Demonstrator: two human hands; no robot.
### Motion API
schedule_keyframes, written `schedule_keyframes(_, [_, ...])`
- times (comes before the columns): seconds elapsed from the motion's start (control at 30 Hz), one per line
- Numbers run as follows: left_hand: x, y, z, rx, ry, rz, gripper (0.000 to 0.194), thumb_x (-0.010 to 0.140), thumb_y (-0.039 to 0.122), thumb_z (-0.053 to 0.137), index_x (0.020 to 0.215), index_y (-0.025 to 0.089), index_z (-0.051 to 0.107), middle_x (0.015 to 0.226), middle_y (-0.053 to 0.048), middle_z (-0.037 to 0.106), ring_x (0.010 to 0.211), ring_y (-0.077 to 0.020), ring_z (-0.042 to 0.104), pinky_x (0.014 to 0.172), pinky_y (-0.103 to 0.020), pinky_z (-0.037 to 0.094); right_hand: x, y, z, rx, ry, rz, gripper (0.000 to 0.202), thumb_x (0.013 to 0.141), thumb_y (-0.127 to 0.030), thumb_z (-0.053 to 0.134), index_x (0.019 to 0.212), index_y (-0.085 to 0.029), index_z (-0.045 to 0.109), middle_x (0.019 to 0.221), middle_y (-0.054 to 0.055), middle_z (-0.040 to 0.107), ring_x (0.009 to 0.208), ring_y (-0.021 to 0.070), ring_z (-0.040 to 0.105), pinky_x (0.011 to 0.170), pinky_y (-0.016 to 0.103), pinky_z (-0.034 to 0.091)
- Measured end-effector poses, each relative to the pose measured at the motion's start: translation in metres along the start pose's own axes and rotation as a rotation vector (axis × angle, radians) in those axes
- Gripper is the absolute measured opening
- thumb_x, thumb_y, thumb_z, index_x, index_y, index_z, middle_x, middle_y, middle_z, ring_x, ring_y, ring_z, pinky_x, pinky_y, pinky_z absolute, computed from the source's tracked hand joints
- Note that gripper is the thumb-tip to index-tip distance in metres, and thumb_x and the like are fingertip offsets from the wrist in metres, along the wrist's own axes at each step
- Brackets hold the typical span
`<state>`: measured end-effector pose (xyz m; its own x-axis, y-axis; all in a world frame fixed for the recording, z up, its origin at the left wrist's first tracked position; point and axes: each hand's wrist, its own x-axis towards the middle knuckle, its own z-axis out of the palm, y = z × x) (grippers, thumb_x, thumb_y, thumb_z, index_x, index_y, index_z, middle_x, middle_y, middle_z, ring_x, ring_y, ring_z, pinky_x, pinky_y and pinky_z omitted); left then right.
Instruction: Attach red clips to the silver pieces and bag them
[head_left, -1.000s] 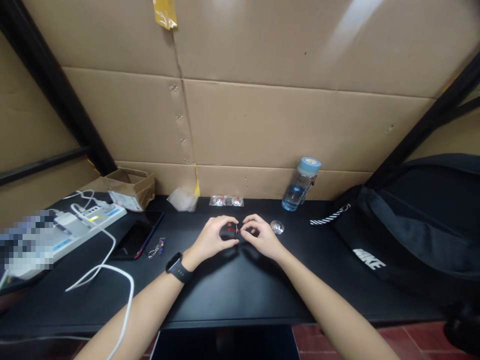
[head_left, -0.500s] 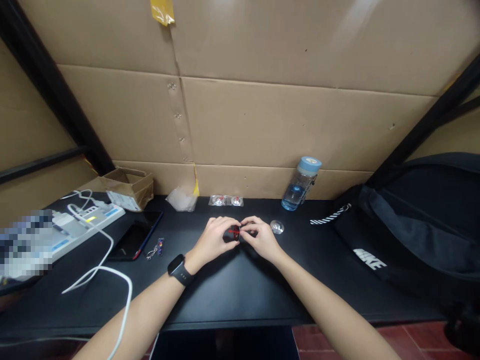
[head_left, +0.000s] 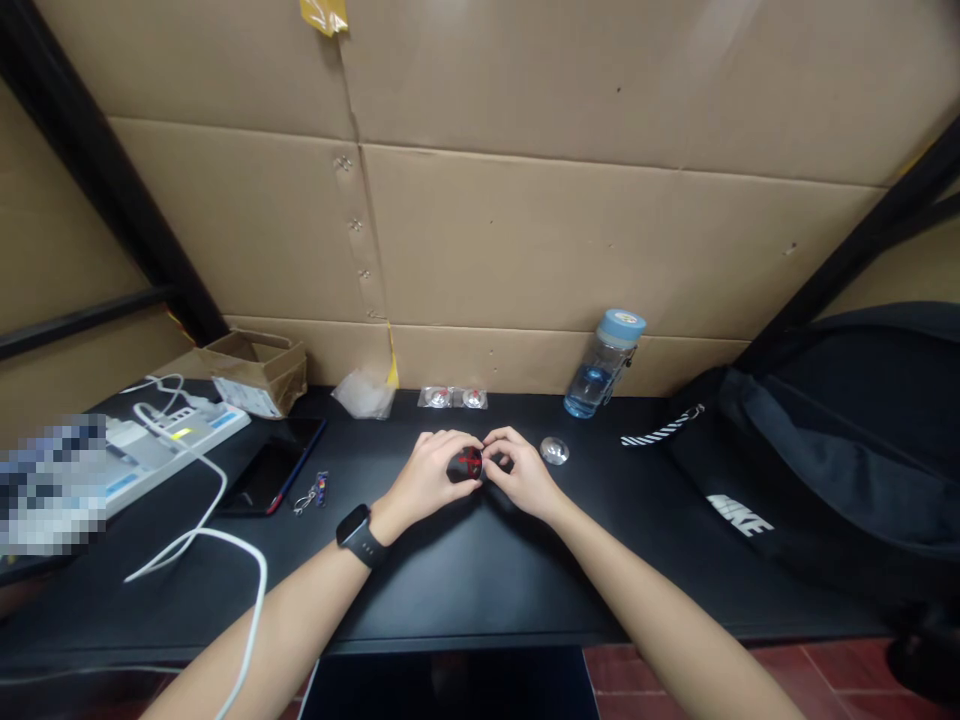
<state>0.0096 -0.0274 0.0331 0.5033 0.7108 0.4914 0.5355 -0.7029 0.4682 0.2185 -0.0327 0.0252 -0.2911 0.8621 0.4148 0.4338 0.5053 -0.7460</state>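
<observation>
A small round black disc with red markings, like a button badge (head_left: 466, 464), is held a little above the desk in front of me. My left hand (head_left: 436, 466) curls round it, fingers over the top edge and thumb below. At the disc's right edge the fingertips of my right hand (head_left: 523, 473) pinch together, touching the rim; anything small between them is hidden. Just right of that hand a shiny round clear-and-silver disc (head_left: 555, 451) lies on the desk. Two silver discs in clear wrappers (head_left: 453, 398) rest further back.
A water bottle (head_left: 604, 362) and a black backpack (head_left: 817, 470) stand to the right. Leftward are a plastic bag (head_left: 365, 394), keychain (head_left: 321, 489), tablet (head_left: 277, 468), cardboard box (head_left: 259, 372), power strip (head_left: 217, 433) and white cable (head_left: 251, 555). Cardboard panels (head_left: 562, 240) back the black desk (head_left: 465, 590).
The view has shifted slightly. More of the disc's red-marked face shows between my hands, which keep nearly the same hold.
</observation>
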Motion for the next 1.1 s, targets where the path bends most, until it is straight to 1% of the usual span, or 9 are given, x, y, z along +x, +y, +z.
schedule_keyframes(0.13, [-0.0005, 0.0016, 0.0000, -0.012, -0.004, -0.011, 0.044, 0.077, 0.031, 0.081, 0.115, 0.027, 0.061, 0.119, -0.003, 0.070, 0.110, -0.0248, 0.063, 0.093, -0.038, 0.038, -0.0004, -0.0001, 0.0002, 0.009, -0.033, 0.014, 0.007, 0.088, -0.019, 0.061, 0.088, -0.019, 0.069, 0.114, 0.009, 0.061, 0.101, 0.0201, 0.062, 0.075, 0.031, 0.051])
schedule_keyframes(0.3, [0.0005, 0.0053, -0.0020, -0.031, 0.018, -0.031, 0.042, 0.074, 0.026, 0.082, 0.111, 0.027, 0.061, 0.111, 0.000, 0.070, 0.104, -0.0222, 0.064, 0.091, -0.036, 0.037, -0.0005, -0.0008, -0.0013, 0.005, -0.062, 0.030, 0.009, 0.089, -0.020, 0.061, 0.085, -0.019, 0.068, 0.115, 0.009, 0.059, 0.106, 0.0211, 0.060, 0.079, 0.032, 0.051])
schedule_keyframes(0.43, [0.0014, 0.0046, -0.0046, -0.032, 0.035, -0.053, 0.044, 0.075, 0.028, 0.082, 0.114, 0.027, 0.061, 0.112, -0.001, 0.071, 0.104, -0.0225, 0.065, 0.089, -0.036, 0.037, 0.0006, -0.0007, -0.0026, 0.026, -0.044, 0.064, 0.012, 0.092, -0.025, 0.061, 0.087, -0.020, 0.071, 0.115, 0.008, 0.059, 0.103, 0.0203, 0.061, 0.078, 0.031, 0.051])
schedule_keyframes(0.53, [0.0011, 0.0024, -0.0048, -0.023, 0.042, -0.049, 0.045, 0.076, 0.031, 0.082, 0.116, 0.028, 0.061, 0.112, 0.000, 0.071, 0.105, -0.0226, 0.065, 0.090, -0.036, 0.037, 0.0011, -0.0003, -0.0023, 0.032, -0.017, 0.065, 0.010, 0.089, -0.026, 0.065, 0.089, -0.021, 0.074, 0.113, 0.008, 0.059, 0.101, 0.0198, 0.062, 0.078, 0.032, 0.051])
schedule_keyframes(0.67, [0.0004, 0.0001, -0.0030, -0.022, 0.037, -0.027, 0.046, 0.076, 0.030, 0.082, 0.117, 0.029, 0.062, 0.112, 0.001, 0.071, 0.105, -0.0219, 0.065, 0.091, -0.036, 0.038, 0.0010, -0.0007, -0.0019, 0.048, -0.009, 0.047, 0.010, 0.088, -0.026, 0.068, 0.093, -0.022, 0.074, 0.114, 0.008, 0.059, 0.099, 0.0196, 0.063, 0.079, 0.033, 0.051])
schedule_keyframes(0.83, [0.0006, -0.0006, -0.0012, -0.034, 0.033, -0.019, 0.046, 0.076, 0.032, 0.083, 0.116, 0.029, 0.061, 0.112, 0.000, 0.071, 0.104, -0.0223, 0.065, 0.090, -0.036, 0.038, 0.0009, -0.0012, -0.0024, 0.039, -0.021, 0.036, 0.007, 0.088, -0.024, 0.066, 0.088, -0.021, 0.072, 0.114, 0.008, 0.059, 0.101, 0.0206, 0.062, 0.080, 0.034, 0.051])
schedule_keyframes(0.97, [0.0005, -0.0007, -0.0004, -0.044, 0.030, -0.018, 0.047, 0.075, 0.032, 0.084, 0.115, 0.028, 0.061, 0.110, 0.000, 0.071, 0.103, -0.0224, 0.065, 0.090, -0.036, 0.038, 0.0002, -0.0015, -0.0026, 0.033, -0.052, 0.017, 0.007, 0.090, -0.023, 0.063, 0.089, -0.021, 0.069, 0.116, 0.008, 0.058, 0.105, 0.0206, 0.060, 0.081, 0.033, 0.050])
schedule_keyframes(1.1, [0.0002, -0.0004, -0.0001, -0.052, 0.028, -0.018, 0.046, 0.073, 0.034, 0.085, 0.111, 0.027, 0.060, 0.109, -0.001, 0.071, 0.101, -0.0227, 0.065, 0.090, -0.037, 0.038, -0.0003, -0.0024, -0.0039, 0.026, -0.082, -0.002, 0.004, 0.088, -0.020, 0.063, 0.088, -0.020, 0.067, 0.117, 0.008, 0.057, 0.110, 0.0210, 0.057, 0.084, 0.033, 0.049])
